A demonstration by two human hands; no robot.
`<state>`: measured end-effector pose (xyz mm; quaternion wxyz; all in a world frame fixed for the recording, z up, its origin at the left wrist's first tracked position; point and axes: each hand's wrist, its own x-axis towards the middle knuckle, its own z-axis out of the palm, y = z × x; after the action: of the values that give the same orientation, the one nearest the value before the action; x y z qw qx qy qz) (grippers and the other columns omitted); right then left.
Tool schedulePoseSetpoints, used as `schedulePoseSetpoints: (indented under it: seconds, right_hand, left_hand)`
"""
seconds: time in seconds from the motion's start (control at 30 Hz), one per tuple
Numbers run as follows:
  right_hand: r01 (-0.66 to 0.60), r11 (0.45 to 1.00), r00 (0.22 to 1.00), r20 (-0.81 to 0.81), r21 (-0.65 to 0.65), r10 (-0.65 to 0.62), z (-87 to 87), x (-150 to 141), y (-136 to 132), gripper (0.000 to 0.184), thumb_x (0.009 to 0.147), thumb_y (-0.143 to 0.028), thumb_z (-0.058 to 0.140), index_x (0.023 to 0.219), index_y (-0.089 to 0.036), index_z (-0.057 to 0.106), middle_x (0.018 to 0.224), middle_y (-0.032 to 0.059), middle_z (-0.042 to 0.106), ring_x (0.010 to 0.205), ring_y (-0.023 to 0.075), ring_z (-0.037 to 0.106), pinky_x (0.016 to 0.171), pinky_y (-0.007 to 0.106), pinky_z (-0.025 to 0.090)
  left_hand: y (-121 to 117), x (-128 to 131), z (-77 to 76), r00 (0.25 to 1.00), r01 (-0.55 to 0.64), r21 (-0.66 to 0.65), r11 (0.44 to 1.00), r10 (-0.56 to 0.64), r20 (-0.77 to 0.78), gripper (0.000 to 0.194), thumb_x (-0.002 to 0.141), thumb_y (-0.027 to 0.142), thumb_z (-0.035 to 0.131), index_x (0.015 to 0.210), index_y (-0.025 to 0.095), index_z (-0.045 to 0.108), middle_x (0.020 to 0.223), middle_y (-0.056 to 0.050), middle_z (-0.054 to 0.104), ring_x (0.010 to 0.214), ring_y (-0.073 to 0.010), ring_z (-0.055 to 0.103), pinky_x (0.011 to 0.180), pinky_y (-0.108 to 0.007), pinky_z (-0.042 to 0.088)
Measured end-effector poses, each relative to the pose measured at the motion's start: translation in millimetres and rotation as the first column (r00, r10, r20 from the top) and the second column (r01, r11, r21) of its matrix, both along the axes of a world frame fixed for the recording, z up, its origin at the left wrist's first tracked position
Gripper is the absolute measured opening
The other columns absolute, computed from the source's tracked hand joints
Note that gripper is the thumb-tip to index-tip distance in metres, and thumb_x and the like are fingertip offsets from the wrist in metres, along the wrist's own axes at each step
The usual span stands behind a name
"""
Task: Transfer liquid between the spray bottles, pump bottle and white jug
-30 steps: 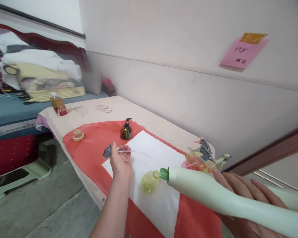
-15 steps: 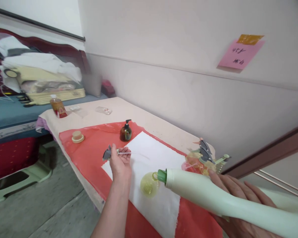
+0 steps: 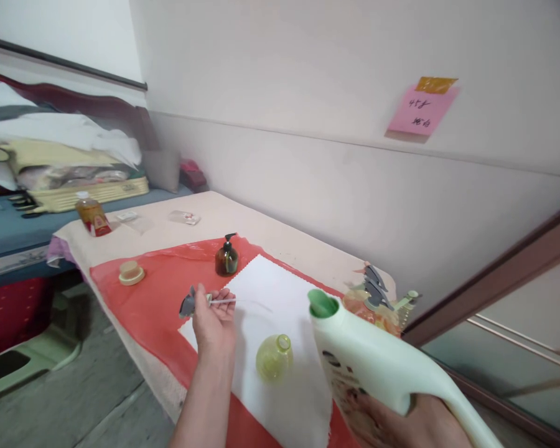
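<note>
At lower right, the right hand (image 3: 433,424) grips the jug (image 3: 378,351), now tipped back from the yellow bottle (image 3: 270,361); pouring seems paused. Well apart, the left hand (image 3: 213,320) holds probably a spray top (image 3: 187,304).

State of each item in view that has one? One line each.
Yellow-green bottle: mouth open, nothing fitted
Spray head: detached, held in left hand
Pale green jug: spout uncovered, tilted, gripped by right hand
Brown pump bottle: upright, pump fitted
Amber bottle: standing, capped
Pink note: taped to wall
White cloth: spread out
</note>
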<state>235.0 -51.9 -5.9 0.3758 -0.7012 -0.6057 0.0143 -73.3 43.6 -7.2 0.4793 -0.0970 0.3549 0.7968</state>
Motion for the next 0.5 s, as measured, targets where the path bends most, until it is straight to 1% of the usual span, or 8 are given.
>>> schedulePoseSetpoints:
  seconds: [0.07, 0.1, 0.17, 0.2, 0.3, 0.37, 0.43, 0.5]
  right_hand:
    - [0.092, 0.974, 0.971, -0.196, -0.208, -0.133, 1.6, -14, 14, 0.05, 0.051, -0.057, 0.078, 0.079, -0.018, 0.066, 0.074, 0.0125, 0.072, 0.067, 0.0348, 0.067, 0.059, 0.045, 0.052]
    - [0.088, 0.963, 0.937, -0.307, -0.253, -0.166, 2.6, -23, 23, 0.053, 0.05, -0.057, 0.078, 0.082, -0.016, 0.066, 0.08, 0.0149, 0.073, 0.074, 0.037, 0.067, 0.065, 0.048, 0.052]
    - [0.011, 0.977, 0.817, -0.561, -0.212, -0.131, 2.1, -42, 48, 0.06, 0.052, -0.055, 0.079, 0.092, -0.012, 0.066, 0.088, 0.0186, 0.073, 0.081, 0.039, 0.068, 0.071, 0.05, 0.052]
    - [0.0, 0.985, 0.784, -0.611, -0.175, -0.108, -0.2, -52, 62, 0.063, 0.054, -0.056, 0.079, 0.096, -0.011, 0.065, 0.09, 0.0191, 0.073, 0.081, 0.0382, 0.068, 0.07, 0.049, 0.053]
    - [-0.093, 0.994, 0.715, -0.698, -0.049, 0.032, -13.6, -81, 109, 0.068, 0.064, -0.057, 0.072, 0.113, -0.011, 0.061, 0.108, 0.0165, 0.071, 0.093, 0.0303, 0.069, 0.078, 0.039, 0.055]
    - [-0.123, 0.992, 0.69, -0.718, 0.008, 0.091, -24.6, -98, 137, 0.071, 0.068, -0.056, 0.069, 0.119, -0.009, 0.058, 0.114, 0.0178, 0.069, 0.099, 0.0287, 0.067, 0.084, 0.038, 0.054]
    - [-0.132, 0.991, 0.69, -0.715, 0.026, 0.111, -34.1, -109, 152, 0.076, 0.069, -0.055, 0.068, 0.125, -0.006, 0.054, 0.118, 0.0207, 0.066, 0.106, 0.0296, 0.064, 0.093, 0.04, 0.05]
    - [-0.151, 0.988, 0.704, -0.699, 0.022, 0.123, -41.7, -113, 150, 0.079, 0.073, -0.055, 0.065, 0.133, -0.007, 0.047, 0.125, 0.0213, 0.062, 0.116, 0.0305, 0.058, 0.102, 0.043, 0.043]
  left_hand:
    - [0, 0, 0.1, 1.0, -0.006, 0.008, 1.0, 0.006, -0.005, 0.033, 0.085, 0.047, 0.058, 0.07, 0.019, 0.049, 0.073, -0.004, 0.06, 0.066, -0.0136, 0.061, 0.07, -0.028, 0.051]
    - [0, -1, 0.0, 1.0, -0.008, 0.009, 1.0, 0.008, -0.01, 0.033, 0.084, 0.047, 0.058, 0.07, 0.019, 0.049, 0.073, -0.003, 0.06, 0.066, -0.0137, 0.061, 0.071, -0.029, 0.051]
    - [1, -1, -0.5, 1.0, -0.009, 0.0, 1.0, 0.009, -0.023, 0.033, 0.084, 0.048, 0.058, 0.07, 0.019, 0.05, 0.073, -0.003, 0.06, 0.065, -0.0138, 0.061, 0.071, -0.029, 0.051]
    - [2, -1, -0.8, 1.0, -0.009, -0.004, 1.0, 0.009, -0.03, 0.033, 0.084, 0.048, 0.058, 0.07, 0.019, 0.049, 0.073, -0.003, 0.06, 0.066, -0.0137, 0.061, 0.072, -0.03, 0.051]
    - [3, -1, -0.8, 0.998, -0.009, 0.001, 1.0, 0.009, -0.065, 0.035, 0.083, 0.05, 0.059, 0.07, 0.019, 0.049, 0.072, -0.002, 0.06, 0.066, -0.0134, 0.06, 0.073, -0.03, 0.051]
    - [4, 0, 0.5, 0.994, -0.014, 0.023, 1.0, 0.016, -0.109, 0.036, 0.082, 0.051, 0.06, 0.07, 0.019, 0.049, 0.07, -0.001, 0.06, 0.064, -0.0131, 0.06, 0.073, -0.029, 0.05]
    - [3, 1, 3.1, 0.986, -0.013, 0.06, 0.998, 0.023, -0.164, 0.035, 0.08, 0.051, 0.062, 0.07, 0.019, 0.05, 0.067, 0.0, 0.058, 0.062, -0.0129, 0.058, 0.071, -0.029, 0.049]
    - [2, 5, 6.7, 0.973, 0.011, 0.121, 0.993, 0.017, -0.228, 0.033, 0.08, 0.048, 0.064, 0.07, 0.019, 0.051, 0.063, 0.002, 0.055, 0.06, -0.0128, 0.057, 0.068, -0.029, 0.048]
